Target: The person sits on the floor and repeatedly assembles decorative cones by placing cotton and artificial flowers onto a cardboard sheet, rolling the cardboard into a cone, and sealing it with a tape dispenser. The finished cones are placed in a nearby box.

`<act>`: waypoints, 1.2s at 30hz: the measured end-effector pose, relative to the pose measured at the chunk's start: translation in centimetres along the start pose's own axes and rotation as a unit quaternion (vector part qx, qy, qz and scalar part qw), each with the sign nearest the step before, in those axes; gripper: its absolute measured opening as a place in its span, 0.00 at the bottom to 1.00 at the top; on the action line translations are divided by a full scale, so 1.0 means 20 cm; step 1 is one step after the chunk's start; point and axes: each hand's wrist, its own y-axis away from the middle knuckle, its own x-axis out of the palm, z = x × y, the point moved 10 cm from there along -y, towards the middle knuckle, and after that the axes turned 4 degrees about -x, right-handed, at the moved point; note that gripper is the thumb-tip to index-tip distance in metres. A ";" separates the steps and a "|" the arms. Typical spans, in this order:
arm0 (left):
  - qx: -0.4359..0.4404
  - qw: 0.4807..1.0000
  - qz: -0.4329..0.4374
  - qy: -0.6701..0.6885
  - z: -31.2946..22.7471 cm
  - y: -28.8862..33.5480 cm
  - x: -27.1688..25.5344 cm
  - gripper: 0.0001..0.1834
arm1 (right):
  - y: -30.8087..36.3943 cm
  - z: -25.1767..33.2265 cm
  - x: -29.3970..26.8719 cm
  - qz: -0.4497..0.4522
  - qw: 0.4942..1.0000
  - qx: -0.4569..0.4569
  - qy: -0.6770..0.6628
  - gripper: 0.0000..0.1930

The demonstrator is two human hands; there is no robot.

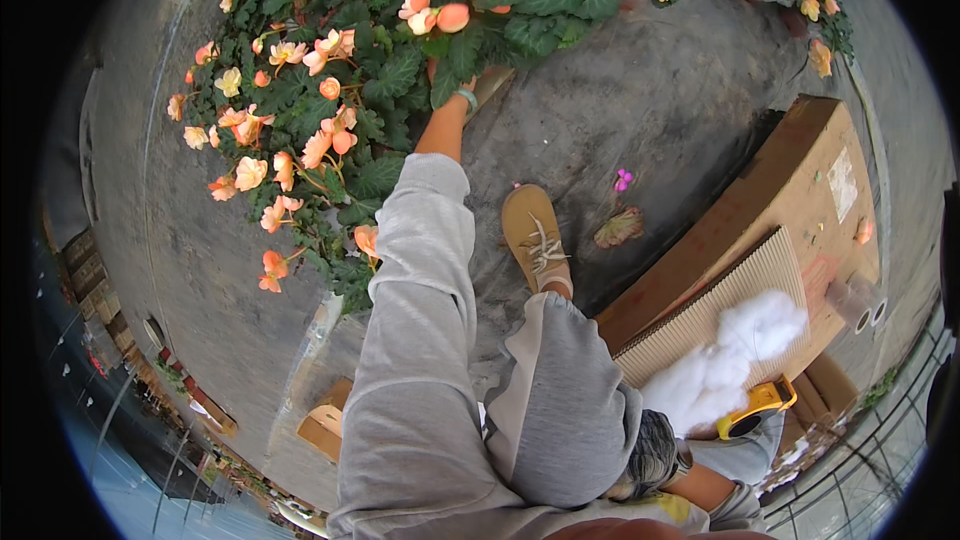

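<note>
Right hand in mottled grey knit glove [652,455] rests by grey-trousered knee, finger state unclear. Left hand out of view. Yellow plastic tool [762,405] lies just beside, against white fluffy wadding [725,360] on brown cardboard box [800,175]. Seemingly between grips; reaching tool calls for short rightward stretch.

Grey sweatpants [420,340], tan laced shoe [535,235]

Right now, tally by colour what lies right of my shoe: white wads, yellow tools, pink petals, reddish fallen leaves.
white fluff wad: 1
yellow tool: 1
pink petal: 1
reddish fallen leaf: 1
Total: 4
</note>
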 end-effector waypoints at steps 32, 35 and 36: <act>0.710 0.396 0.580 -0.059 -0.45 4.09 0.18 0.41 | 1.62 -0.26 -0.42 -0.393 0.766 0.136 0.491 0.40; 0.714 0.517 0.454 -0.132 -0.61 4.00 0.43 0.48 | 1.60 -0.36 -0.35 -0.396 0.797 0.100 0.445 0.42; 0.728 0.529 0.400 -0.172 -0.64 3.95 0.50 0.50 | 1.65 -0.39 -0.36 -0.465 0.837 0.068 0.280 0.42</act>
